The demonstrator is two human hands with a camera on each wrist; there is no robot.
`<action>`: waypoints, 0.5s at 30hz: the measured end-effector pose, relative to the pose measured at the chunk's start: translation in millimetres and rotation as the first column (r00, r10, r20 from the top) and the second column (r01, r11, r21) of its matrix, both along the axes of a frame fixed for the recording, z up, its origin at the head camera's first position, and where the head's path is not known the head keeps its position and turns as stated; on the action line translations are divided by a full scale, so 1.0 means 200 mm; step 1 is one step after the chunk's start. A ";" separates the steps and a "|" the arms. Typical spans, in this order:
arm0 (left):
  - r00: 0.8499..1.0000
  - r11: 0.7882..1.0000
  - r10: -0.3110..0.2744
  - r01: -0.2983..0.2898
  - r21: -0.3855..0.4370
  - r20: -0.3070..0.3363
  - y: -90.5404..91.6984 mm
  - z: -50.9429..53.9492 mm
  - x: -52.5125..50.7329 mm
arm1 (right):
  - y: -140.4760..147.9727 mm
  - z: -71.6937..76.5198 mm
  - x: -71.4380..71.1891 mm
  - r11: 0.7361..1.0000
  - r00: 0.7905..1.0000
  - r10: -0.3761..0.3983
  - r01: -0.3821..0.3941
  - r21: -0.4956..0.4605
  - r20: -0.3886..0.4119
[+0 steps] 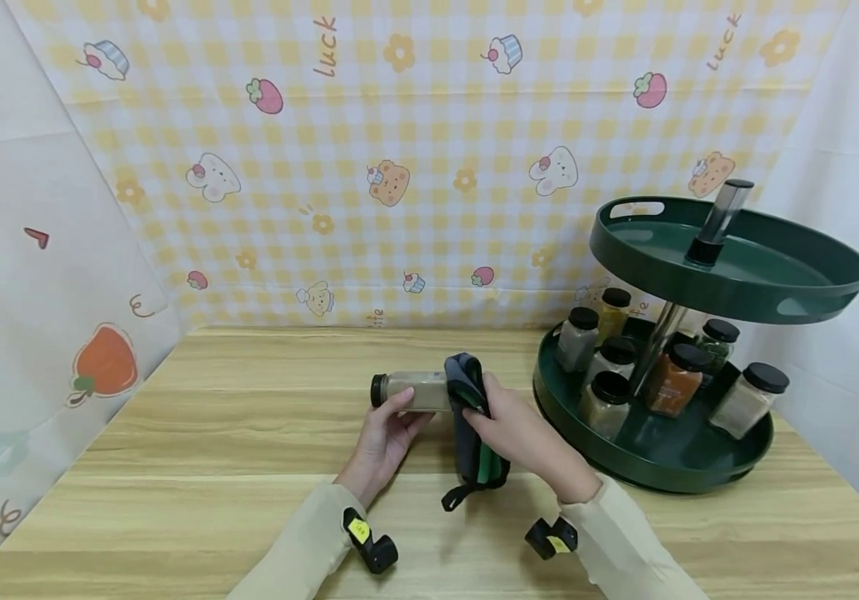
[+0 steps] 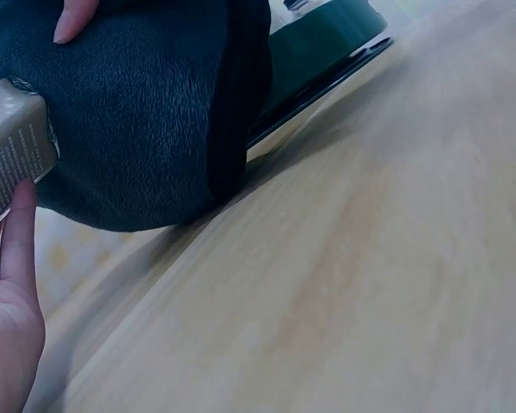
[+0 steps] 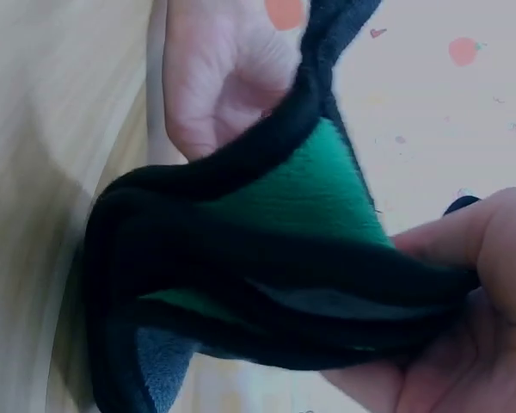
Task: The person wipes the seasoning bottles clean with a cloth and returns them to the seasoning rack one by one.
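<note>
In the head view my left hand point(image 1: 382, 442) grips a spice jar point(image 1: 416, 390) on its side above the table, black lid to the left, pale powder within. My right hand point(image 1: 521, 429) pinches a folded cleaning cloth point(image 1: 468, 446), grey and green with black edging and a hanging loop, against the jar's bottom end. Up close in the left wrist view, the cloth's dark fuzzy face point(image 2: 138, 129) meets the jar's printed end point(image 2: 15, 151). The right wrist view shows the cloth's green inner side point(image 3: 318, 194) between its folds; the jar is mostly hidden there.
At the right stands a two-tier dark green turntable rack point(image 1: 654, 454). Several black-lidded spice jars, among them an orange-red one point(image 1: 672, 383), stand on its lower tier. The upper tray point(image 1: 766, 296) overhangs them. A patterned yellow curtain point(image 1: 429, 242) hangs behind the wooden table point(image 1: 249, 450).
</note>
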State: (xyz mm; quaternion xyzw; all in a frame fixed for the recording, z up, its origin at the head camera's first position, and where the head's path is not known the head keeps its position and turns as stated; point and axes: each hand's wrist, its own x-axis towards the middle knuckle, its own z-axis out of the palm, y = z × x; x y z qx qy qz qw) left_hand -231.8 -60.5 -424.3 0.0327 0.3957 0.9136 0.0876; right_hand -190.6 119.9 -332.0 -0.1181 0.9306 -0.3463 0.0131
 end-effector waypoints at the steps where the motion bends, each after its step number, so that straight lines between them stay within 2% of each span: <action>1: 1.000 1.000 0.000 0.000 -0.004 -0.003 0.00 0.00 0.00 | 0.00 0.00 0.00 1.000 1.000 -0.006 0.006 -0.012 0.002; 6: 1.000 1.000 0.003 -0.003 -0.011 -0.007 0.00 0.00 0.00 | 0.00 0.03 0.02 0.994 0.997 -0.050 0.045 -0.101 -0.051; 11: 1.000 1.000 0.007 -0.007 -0.008 -0.004 0.00 0.00 0.00 | 0.01 0.05 0.03 0.979 0.994 -0.064 0.046 -0.201 -0.086; 13: 1.000 1.000 0.008 -0.008 -0.009 -0.002 0.00 0.00 0.00 | 0.01 0.05 0.03 0.976 0.994 -0.066 0.047 -0.211 -0.084; 15: 1.000 1.000 0.009 -0.009 -0.006 -0.002 0.00 0.00 0.00 | 0.01 0.04 0.02 0.983 0.995 -0.061 0.046 -0.176 -0.077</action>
